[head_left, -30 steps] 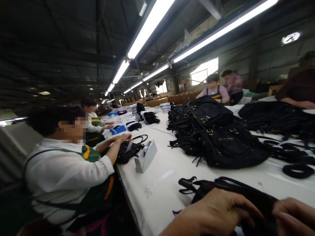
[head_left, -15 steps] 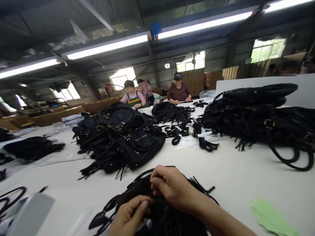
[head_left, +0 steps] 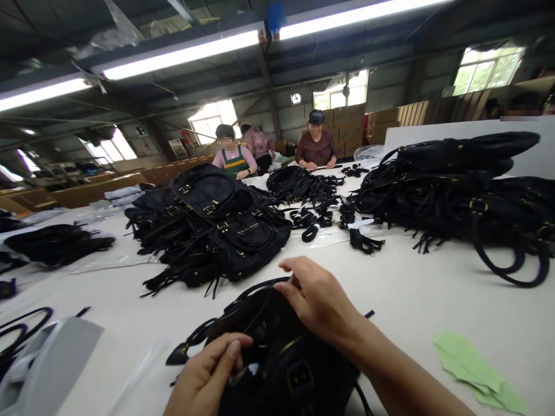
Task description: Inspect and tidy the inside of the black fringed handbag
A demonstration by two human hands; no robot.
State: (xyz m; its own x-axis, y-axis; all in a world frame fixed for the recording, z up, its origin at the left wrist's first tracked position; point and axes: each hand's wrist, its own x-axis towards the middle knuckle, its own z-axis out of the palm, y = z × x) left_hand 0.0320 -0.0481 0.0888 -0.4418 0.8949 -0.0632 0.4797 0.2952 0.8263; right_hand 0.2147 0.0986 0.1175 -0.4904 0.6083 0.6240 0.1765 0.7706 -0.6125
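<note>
- The black bag (head_left: 323, 370) lay on the white, smooth-topped table (head_left: 416, 300), directly before the person; its soft, dark cloth sagged around a gaping mouth, with a brass-toned zip and a squarish buckle (head_left: 300, 377) on its front.
- The left hand (head_left: 203, 372) was at the near left of the bag's mouth, thumb and forefinger brought together; whether anything was pinched there I cannot tell.
- The right hand (head_left: 318, 297) arched over the right side of the bag's mouth, fingers curled, thumb and forefinger tips apart; its grip I cannot tell.
- A thin, curved line ran between the hands across the bag's mouth, either thread or an edge of cloth.
- Beyond the bag, to the left, a slumped pile of black bags (head_left: 217, 219) showed gold-coloured buckles and limp, stringy straps.
- Beyond the bag, slightly right, lay coiled black straps (head_left: 312, 222), some bound with white wrapping.
- Right of the bag lay flat, thin green sheets (head_left: 477, 370), irregularly edged.
- Left of the bag stood a hard, grey, wedge-shaped dispenser (head_left: 71, 364).
</note>
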